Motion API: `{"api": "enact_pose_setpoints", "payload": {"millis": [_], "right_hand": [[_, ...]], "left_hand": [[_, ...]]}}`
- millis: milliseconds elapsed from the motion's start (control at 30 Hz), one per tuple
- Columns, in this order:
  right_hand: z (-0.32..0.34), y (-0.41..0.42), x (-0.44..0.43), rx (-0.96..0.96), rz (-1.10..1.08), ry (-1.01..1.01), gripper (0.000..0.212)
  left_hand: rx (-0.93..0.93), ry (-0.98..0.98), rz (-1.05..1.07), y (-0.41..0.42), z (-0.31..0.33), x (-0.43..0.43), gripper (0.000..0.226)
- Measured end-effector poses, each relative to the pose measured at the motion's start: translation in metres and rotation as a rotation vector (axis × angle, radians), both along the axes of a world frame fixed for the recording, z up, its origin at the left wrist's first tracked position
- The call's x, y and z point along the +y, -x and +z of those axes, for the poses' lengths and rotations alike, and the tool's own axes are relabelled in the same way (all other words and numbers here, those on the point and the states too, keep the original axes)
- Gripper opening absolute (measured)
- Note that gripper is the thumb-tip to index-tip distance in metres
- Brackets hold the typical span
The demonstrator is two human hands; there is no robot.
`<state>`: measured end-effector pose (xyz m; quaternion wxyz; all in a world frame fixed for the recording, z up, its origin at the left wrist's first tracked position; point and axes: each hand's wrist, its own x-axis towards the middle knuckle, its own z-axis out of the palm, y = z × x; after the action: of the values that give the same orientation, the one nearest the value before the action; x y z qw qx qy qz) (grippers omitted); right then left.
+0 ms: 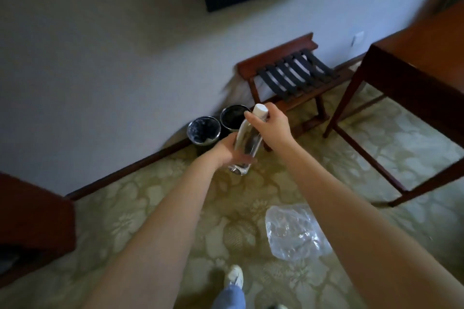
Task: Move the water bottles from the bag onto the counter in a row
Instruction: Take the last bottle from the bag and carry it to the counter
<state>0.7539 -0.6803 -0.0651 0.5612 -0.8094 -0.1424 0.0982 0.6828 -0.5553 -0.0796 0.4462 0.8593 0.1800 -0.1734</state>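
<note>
A clear water bottle (247,143) with a white cap is held in the air in front of me, tilted with its cap up and to the right. My left hand (229,150) grips its lower body. My right hand (272,125) is closed around its neck just below the cap. A crumpled clear plastic bag (295,232) lies on the patterned carpet below my right forearm; what it holds cannot be made out. A brown wooden counter top (431,40) stands at the right edge of the view.
Two dark round bins (204,130) (233,116) stand by the wall behind the bottle. A wooden luggage rack (293,73) with black straps is beside them. A dark wooden piece of furniture (32,221) is at the left. My shoe (234,276) is on the carpet.
</note>
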Motion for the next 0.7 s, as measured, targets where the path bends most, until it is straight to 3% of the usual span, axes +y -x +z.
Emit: {"api": "enact_pose_setpoints", "payload": {"millis": [100,267,467,700], "right_hand": [[0.039,0.033,0.048,-0.049,0.17,0.024,0.037],[0.092,0.116,0.154,-0.14,0.492,0.022,0.034],[0.13,0.251,0.296,-0.195,0.823,-0.019,0.029],[0.184,0.437,0.463,-0.243,1.08,-0.159,0.029]], "left_hand": [[-0.046,0.045,0.162,0.056,0.028,0.041,0.053],[-0.147,-0.084,0.408,0.164,0.071,0.115,0.028],[-0.249,-0.074,0.711,0.332,0.102,0.223,0.055],[-0.413,-0.057,0.944,0.525,0.146,0.36,0.047]]}}
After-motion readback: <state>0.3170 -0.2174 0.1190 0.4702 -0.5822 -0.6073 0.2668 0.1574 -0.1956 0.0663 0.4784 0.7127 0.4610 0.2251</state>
